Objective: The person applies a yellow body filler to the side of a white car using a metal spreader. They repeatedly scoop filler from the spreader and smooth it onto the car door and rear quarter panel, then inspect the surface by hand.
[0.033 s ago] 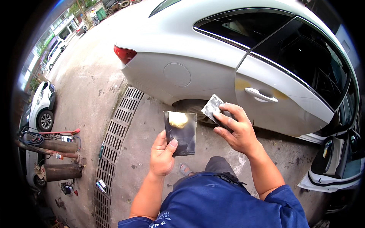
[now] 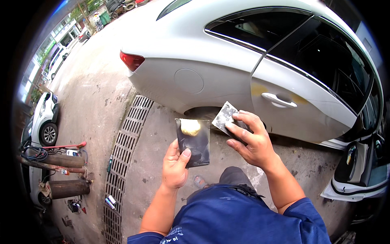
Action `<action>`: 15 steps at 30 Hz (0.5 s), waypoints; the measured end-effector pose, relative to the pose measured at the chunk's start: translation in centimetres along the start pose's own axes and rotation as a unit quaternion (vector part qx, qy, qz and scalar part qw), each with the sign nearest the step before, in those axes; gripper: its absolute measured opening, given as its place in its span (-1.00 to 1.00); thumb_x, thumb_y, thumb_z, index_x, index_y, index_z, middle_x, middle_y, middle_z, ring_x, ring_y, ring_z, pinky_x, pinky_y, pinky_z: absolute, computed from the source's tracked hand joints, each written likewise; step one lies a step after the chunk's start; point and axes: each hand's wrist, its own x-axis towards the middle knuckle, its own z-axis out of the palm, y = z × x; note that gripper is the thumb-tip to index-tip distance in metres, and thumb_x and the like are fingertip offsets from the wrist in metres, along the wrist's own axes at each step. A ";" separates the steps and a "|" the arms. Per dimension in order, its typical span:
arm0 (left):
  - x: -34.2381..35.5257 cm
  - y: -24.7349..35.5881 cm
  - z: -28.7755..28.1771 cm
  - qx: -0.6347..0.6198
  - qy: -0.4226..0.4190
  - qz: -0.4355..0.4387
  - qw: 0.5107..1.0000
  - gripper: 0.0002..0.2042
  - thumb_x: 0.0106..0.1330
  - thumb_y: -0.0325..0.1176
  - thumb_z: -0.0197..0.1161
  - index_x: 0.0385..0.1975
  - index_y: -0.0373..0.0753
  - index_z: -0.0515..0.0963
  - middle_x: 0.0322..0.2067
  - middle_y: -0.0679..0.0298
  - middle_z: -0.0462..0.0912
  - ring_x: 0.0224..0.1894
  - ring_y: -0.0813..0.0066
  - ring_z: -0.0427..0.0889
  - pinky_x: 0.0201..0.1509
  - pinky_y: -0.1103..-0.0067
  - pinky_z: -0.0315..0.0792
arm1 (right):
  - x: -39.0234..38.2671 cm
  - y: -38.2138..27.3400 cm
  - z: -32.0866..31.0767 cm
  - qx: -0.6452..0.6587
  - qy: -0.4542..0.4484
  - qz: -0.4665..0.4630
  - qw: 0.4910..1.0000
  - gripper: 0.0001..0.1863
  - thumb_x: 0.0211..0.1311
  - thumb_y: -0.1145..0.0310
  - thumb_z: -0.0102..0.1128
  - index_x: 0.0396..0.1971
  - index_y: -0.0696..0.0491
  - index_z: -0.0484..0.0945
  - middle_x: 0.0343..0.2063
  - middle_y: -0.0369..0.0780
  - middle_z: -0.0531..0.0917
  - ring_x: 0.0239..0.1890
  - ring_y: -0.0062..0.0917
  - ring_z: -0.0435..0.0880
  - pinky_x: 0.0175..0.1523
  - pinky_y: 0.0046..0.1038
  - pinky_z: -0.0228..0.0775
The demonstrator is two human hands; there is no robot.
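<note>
My left hand (image 2: pixel 175 166) grips a dark rectangular putty board (image 2: pixel 194 147) by its lower left edge, thumb on top. A lump of pale yellow putty (image 2: pixel 190 127) sits at the board's far end. In my right hand (image 2: pixel 252 140) is a flat putty spreader (image 2: pixel 226 116), its face smeared whitish grey, pinched between fingers and thumb. The spreader is close to the board's right side, apart from it. Beyond both hands stands a silver car (image 2: pixel 227 73). Yellowish patches (image 2: pixel 258 89) mark its rear door around the door handle (image 2: pixel 279 100).
A slotted drain grate (image 2: pixel 124 150) runs along the concrete floor to my left. Past it lie metal cylinders (image 2: pixel 67 188) with hoses and a red-handled tool. A white car (image 2: pixel 45 116) is parked farther left. At the right, an open front door (image 2: pixel 357 175) juts outward.
My right hand and the spreader have shifted slightly left, closer to the board. My left hand keeps nearly the same place.
</note>
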 end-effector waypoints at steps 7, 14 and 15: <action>3.4 0.0 -0.8 0.046 -0.058 -0.010 0.997 -0.57 0.40 -0.54 0.00 0.26 -0.35 0.20 0.08 0.14 0.47 0.07 0.49 0.48 0.18 0.55 0.36 | 0.7 -2.7 3.8 -0.145 -0.006 -0.010 0.989 -0.53 -0.21 0.32 0.46 -0.15 -0.15 0.62 -0.04 -0.23 0.52 0.07 -0.18 0.45 0.02 -0.19 0.29; 10.3 2.7 -2.7 0.414 -0.144 0.371 0.819 -0.60 0.28 -0.66 0.04 0.14 -0.36 0.39 0.01 -0.04 0.55 0.00 0.09 0.59 0.09 0.49 0.44 | -0.1 2.4 7.8 0.063 -0.023 0.161 0.985 -0.67 -0.05 0.42 0.34 -0.18 0.05 0.63 -0.04 -0.12 0.50 0.07 -0.19 0.45 0.05 -0.32 0.32; 12.1 3.3 -2.0 0.393 -0.145 0.407 0.811 -0.62 0.30 -0.63 0.06 0.14 -0.37 0.38 0.00 -0.06 0.56 -0.01 0.11 0.60 0.08 0.49 0.45 | -0.5 3.4 7.2 0.142 0.007 0.210 0.967 -0.67 0.07 0.39 0.28 -0.11 0.11 0.58 -0.02 -0.14 0.50 0.06 -0.34 0.48 0.01 -0.45 0.35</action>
